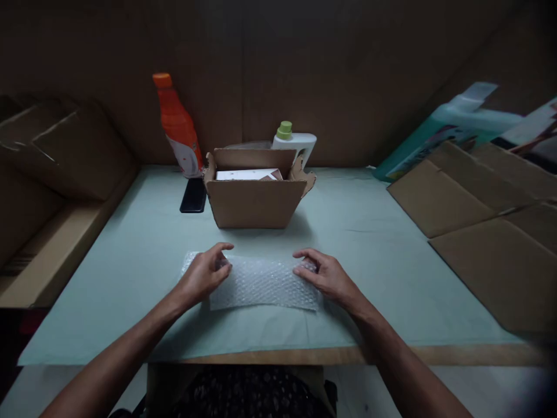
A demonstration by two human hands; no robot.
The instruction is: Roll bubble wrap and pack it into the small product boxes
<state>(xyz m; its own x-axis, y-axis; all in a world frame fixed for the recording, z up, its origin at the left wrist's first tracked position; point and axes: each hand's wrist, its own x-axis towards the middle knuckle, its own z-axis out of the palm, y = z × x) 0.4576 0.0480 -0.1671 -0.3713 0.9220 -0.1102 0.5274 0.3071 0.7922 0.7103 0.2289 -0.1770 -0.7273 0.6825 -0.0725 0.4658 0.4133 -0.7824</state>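
Bubble wrap (261,283) lies flat on the pale green table cover (143,255), near the front edge, its long axis running left to right across the person's body. Both hands rest on it, 1 at each end. The left hand (203,274) sits on the left end, fingers curled loosely down onto the sheet and thumb stretched toward the far edge; it appears to press or pinch the wrap, though a closed grip cannot be confirmed. The right hand (324,273) lies on the right end, fingers spread and nearly flat, fingertips on the far right corner; nothing is enclosed in it. Neither hand is clearly nearer: the sheet spans the gap between them, with its middle bare.

Beyond the wrap, well apart from it, stands an open cardboard box (255,194) with a white item (248,174) inside. An orange bottle (178,125) and a black phone (194,195) lie just left of the box; a white bottle with a green cap (296,142) stands behind it. Flattened cardboard sheets (487,226) cover the right side.

Limits of view: whether the wrap is 1 layer or folded cannot be told. The left fingertips are hidden beneath the hand. The white item is mostly cut off by the box wall. Lighting is dim and the edges are blurred.
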